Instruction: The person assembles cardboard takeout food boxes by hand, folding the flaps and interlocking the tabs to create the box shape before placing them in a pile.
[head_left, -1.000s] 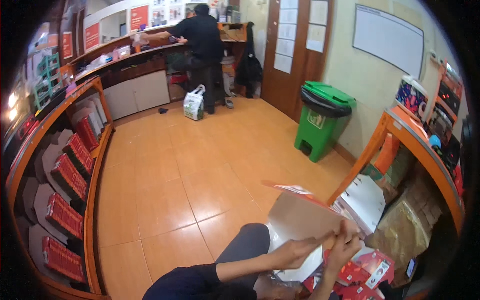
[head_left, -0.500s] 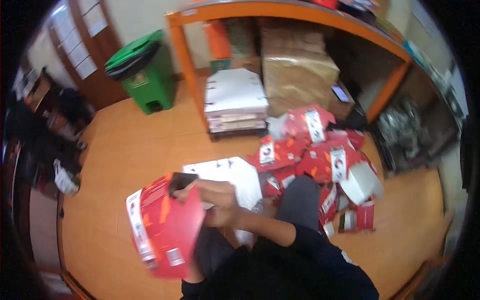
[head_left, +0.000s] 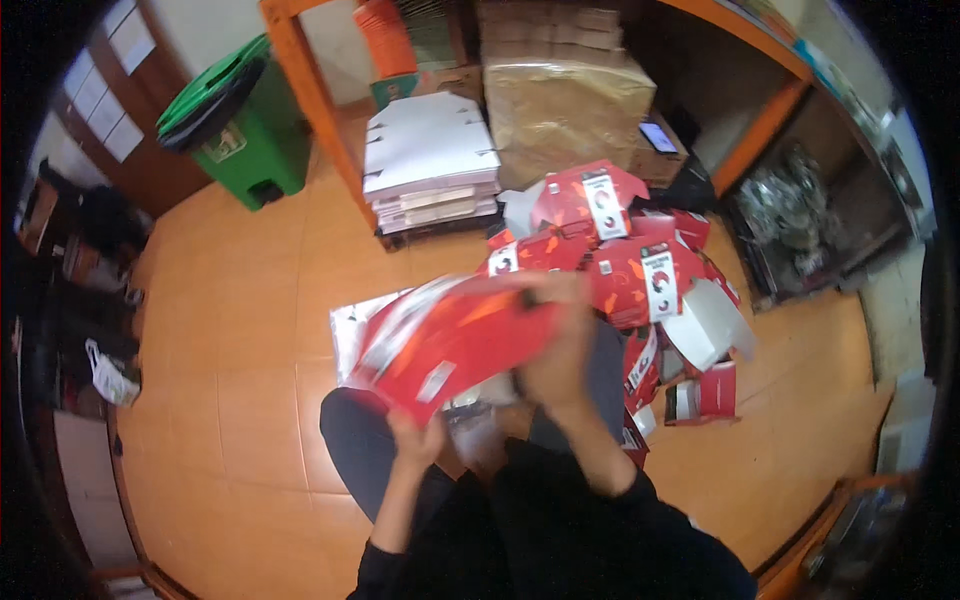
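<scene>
A red printed carton point(head_left: 450, 340) with orange patches and a white panel hangs tilted over my lap, smeared by motion. My left hand point(head_left: 415, 435) grips its lower left edge, with the fingers partly hidden against the cardboard. At the carton's right end is my right hand point(head_left: 562, 345), blurred but closed around that end. Beneath the carton, white sheets of flat cardboard point(head_left: 348, 335) lie on the floor, largely covered by it. Just beyond my right knee spreads a heap of similar red cartons point(head_left: 640, 275), some showing white insides.
A stack of white flat cardboard point(head_left: 430, 150) stands under the orange-framed table point(head_left: 310, 100). Beside it sits a large brown-wrapped bundle point(head_left: 565, 120), with a phone point(head_left: 657, 138) on a box nearby. A green bin point(head_left: 250, 140) is at the far left. Clear plastic point(head_left: 790, 205) fills a low shelf at right.
The carton has swung from the left to the middle, over my lap. My right hand has moved right with it, and my left hand now shows at its lower edge. The view has shifted.
</scene>
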